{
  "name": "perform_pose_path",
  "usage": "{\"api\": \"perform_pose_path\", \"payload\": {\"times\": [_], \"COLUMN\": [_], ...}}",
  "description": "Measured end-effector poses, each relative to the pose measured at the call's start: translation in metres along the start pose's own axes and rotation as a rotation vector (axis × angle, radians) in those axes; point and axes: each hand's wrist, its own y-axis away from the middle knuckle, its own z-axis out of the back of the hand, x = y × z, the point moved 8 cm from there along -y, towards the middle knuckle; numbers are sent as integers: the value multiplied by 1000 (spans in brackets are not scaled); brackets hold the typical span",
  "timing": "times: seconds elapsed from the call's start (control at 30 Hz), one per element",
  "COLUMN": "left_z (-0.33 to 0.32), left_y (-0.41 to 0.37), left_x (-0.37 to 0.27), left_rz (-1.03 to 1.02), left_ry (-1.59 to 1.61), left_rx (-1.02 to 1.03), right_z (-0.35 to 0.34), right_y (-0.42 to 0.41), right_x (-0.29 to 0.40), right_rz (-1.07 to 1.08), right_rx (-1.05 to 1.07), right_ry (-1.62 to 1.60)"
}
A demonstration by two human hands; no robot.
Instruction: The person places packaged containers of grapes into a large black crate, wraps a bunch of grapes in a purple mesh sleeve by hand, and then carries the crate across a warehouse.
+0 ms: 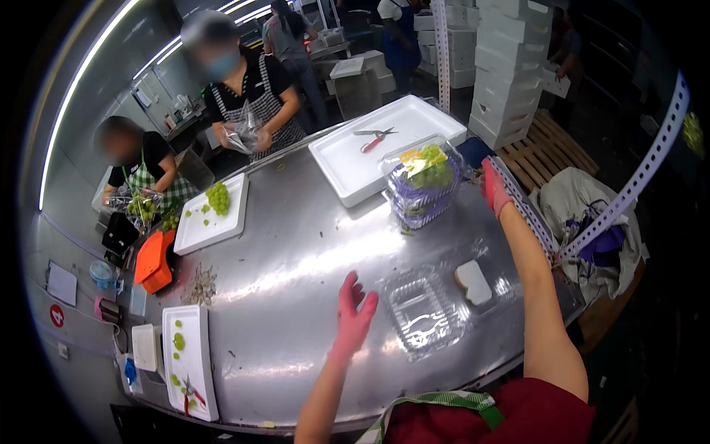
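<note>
My left hand (355, 316), in a pink glove, hovers over the metal table with its fingers apart and nothing in it. Just right of it lies an open, see-through plastic clamshell box (424, 313). A white pad with a brownish edge (474, 282) sits at that box's right side. My right hand (493, 188), also pink-gloved, reaches to the table's far right edge, beside a dark blue object (474, 151); whether it grips anything is unclear. To its left stand stacked clear clamshells (424, 180) holding green grapes in purple padding.
A white tray (333, 166) bears red-handled snips (374, 143). Other trays (233, 222) (191, 316) hold green grapes and snips. An orange container (154, 263) stands at left. Two people work across the table. A perforated metal post (638, 194) rises on the right.
</note>
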Motion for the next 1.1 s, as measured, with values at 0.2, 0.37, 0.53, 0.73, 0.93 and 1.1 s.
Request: {"api": "perform_pose_path", "payload": {"times": [0.2,0.37,0.53,0.73,0.93,1.1], "left_z": [-87,-142,-142,-113,15,120], "left_y": [-175,-203,-206,-166,1,235], "left_x": [5,7,30,13,-46,-53], "left_rz": [367,606,528,379,372,110], "left_ry": [124,328,515,907,924,1066], "left_rx": [134,337,319,309,-59,-479], "right_z": [-67,-61,-51,-76,-95,-115], "right_y": [-59,-27,-7,67,114,213], "right_x": [-92,-61,-71,-73,-59,-19], "right_rz": [-364,-308,-355,-66,-134,-33], "right_rx": [469,587,798,938,1003,1293], "right_ry": [-48,223,-168,-100,-305,-146]}}
